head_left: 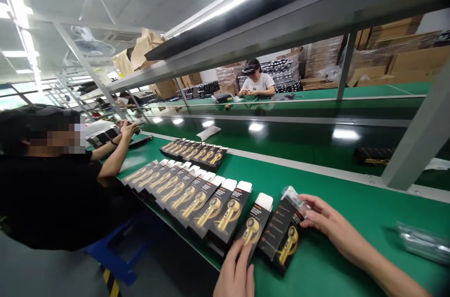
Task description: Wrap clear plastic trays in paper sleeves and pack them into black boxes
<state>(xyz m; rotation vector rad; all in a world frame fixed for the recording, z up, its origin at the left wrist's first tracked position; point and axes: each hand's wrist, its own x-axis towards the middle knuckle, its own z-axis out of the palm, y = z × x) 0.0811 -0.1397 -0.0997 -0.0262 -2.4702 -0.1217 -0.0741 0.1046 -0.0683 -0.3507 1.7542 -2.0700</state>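
My left hand (235, 270) grips the lower end of a black printed box (253, 226) with a gold device pictured on it; its white top flap stands up. Beside it, a second black box (283, 231) lies tilted, showing its printed side and front. At that box's upper end, my right hand (325, 217) pinches a clear plastic package (293, 195) between thumb and fingers. How far the package sits inside the box I cannot tell. Left of my hands runs a row of similar boxes (197, 203), several with white flaps raised.
A second group of black boxes (195, 151) lies behind the row. Another clear plastic package (423, 243) rests at the right. A metal post (422, 123) rises from the green bench (333, 264). One co-worker (52, 180) sits at the left; another person (258, 82) works across the line.
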